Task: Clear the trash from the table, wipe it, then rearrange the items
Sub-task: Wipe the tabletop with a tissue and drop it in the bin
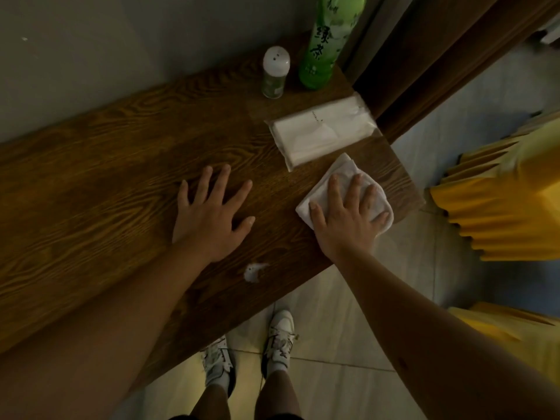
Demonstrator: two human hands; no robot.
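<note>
My right hand [345, 213] presses flat on a folded white cloth [339, 168] near the right end of the dark wooden table [91, 165]. Fingers spread, my left hand [212, 213] lies flat on the bare wood at the table's middle and holds nothing. A small crumpled white scrap [254, 271] lies close to the front edge, between my two forearms. Just beyond the cloth rests a white tissue pack [321, 130]. At the back stand a small white-capped shaker [274, 72] and a green tea bottle [325, 40].
A grey wall runs behind the table and a dark wooden door frame [424, 65] stands at its right end. Yellow pleated fabric [509, 189] is to the right. Below the front edge are the tiled floor and my white shoes [278, 338].
</note>
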